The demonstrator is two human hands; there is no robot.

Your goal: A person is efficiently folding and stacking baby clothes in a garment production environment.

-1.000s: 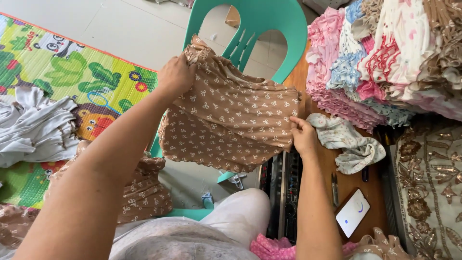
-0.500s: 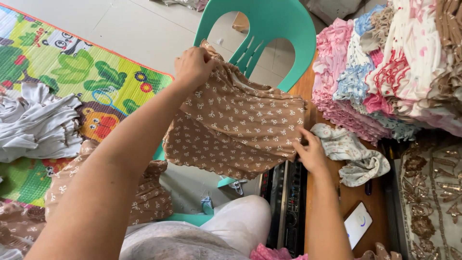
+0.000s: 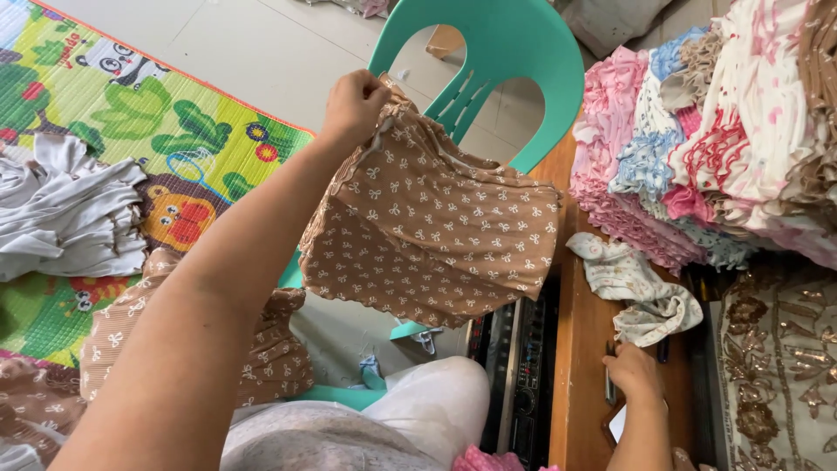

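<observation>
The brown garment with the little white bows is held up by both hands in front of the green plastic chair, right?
Not quite: the head view shows only the left hand holding up the brown garment before the green plastic chair. The right hand is down on the wooden table.

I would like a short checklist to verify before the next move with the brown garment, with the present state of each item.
1. Left hand grips the brown garment at its top corner: ok.
2. Garment hangs off the floor, in front of the green chair: ok.
3. Right hand supports the garment: not ok; it rests low on the wooden table, apart from the cloth.
4. Garment spread flat for checking: not ok, one side droops.
5. What the right hand touches: cannot tell.
6. Stack of folded clothes stands steady: ok.
</observation>
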